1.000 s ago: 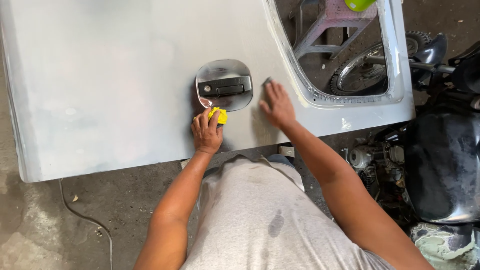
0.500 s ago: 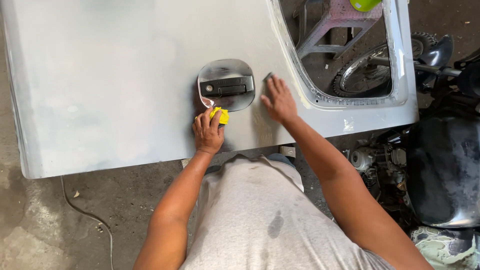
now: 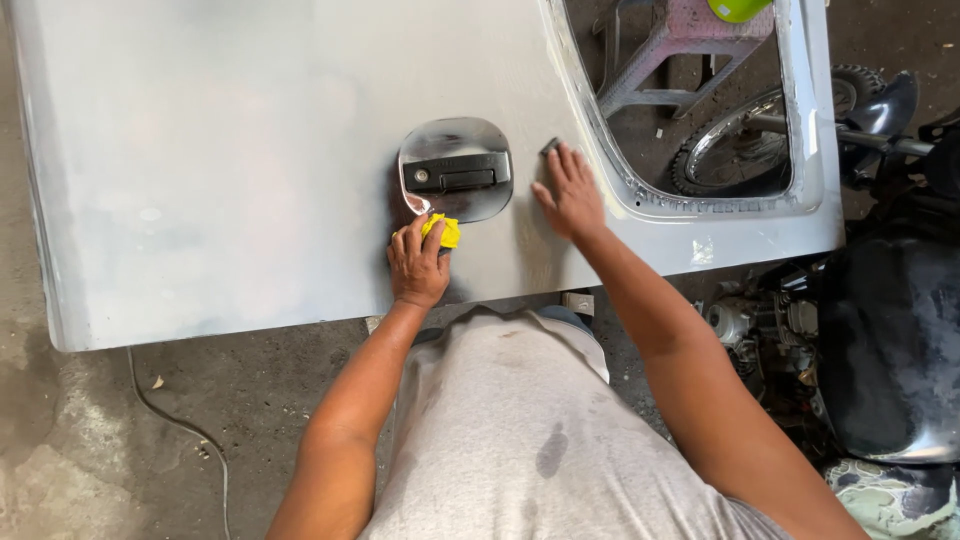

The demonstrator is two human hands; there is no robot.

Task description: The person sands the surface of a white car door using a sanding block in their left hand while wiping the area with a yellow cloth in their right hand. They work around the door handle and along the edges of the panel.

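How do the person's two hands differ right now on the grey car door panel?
The left hand is curled, its fingers pinching a crumpled yellow cloth just below the recessed black door handle; the right hand lies flat with fingers spread, holding nothing visible. A small dark block sits at the right hand's fingertips, right of the handle. Both hands rest on the grey car door panel.

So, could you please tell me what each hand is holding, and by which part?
The left hand pinches a crumpled yellow cloth by its lower end. The right hand rests flat on the grey door panel, its fingertips on a small dark block, not gripping it.
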